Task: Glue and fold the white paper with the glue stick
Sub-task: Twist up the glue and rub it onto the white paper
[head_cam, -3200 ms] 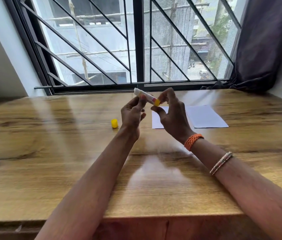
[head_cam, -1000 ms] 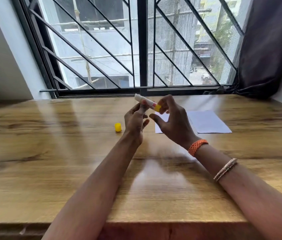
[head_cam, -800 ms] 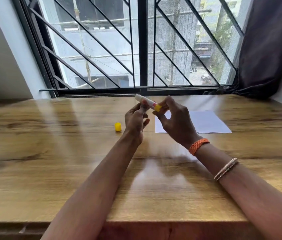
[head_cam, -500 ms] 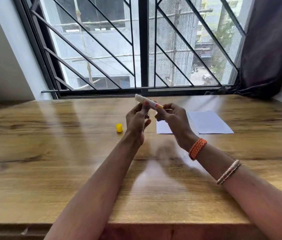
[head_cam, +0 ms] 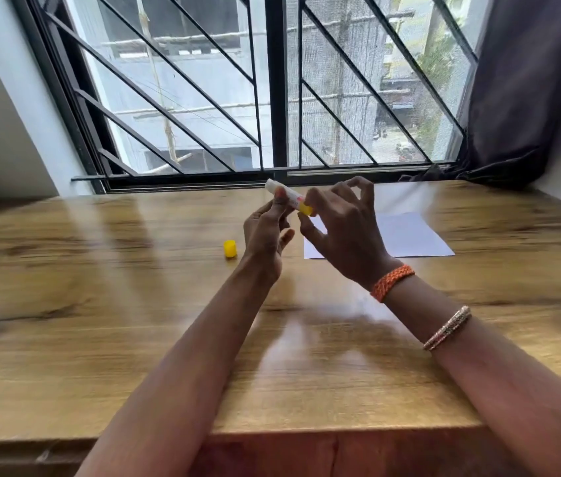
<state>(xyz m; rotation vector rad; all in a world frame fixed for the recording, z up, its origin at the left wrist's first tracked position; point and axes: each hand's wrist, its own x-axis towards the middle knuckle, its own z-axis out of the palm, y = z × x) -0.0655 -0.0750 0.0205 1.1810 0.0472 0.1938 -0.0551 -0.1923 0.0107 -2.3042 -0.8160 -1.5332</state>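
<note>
I hold an uncapped white glue stick (head_cam: 288,197) with a yellow base in the air above the table. My left hand (head_cam: 265,232) pinches its white barrel between thumb and fingers. My right hand (head_cam: 344,228) pinches the yellow base end with thumb and forefinger, its other fingers spread. The white paper (head_cam: 406,235) lies flat on the table behind my right hand, partly hidden by it. The yellow cap (head_cam: 230,248) stands on the table left of my left hand.
The wooden table (head_cam: 134,304) runs up to a barred window (head_cam: 272,98). A dark curtain (head_cam: 530,91) hangs at the far right, its hem touching the table corner. A white wall stands at the left.
My right hand's fingers have shifted around the yellow base and the outer fingers have spread. The stick and my left hand stay at about the same place. Cap and paper have not moved.
</note>
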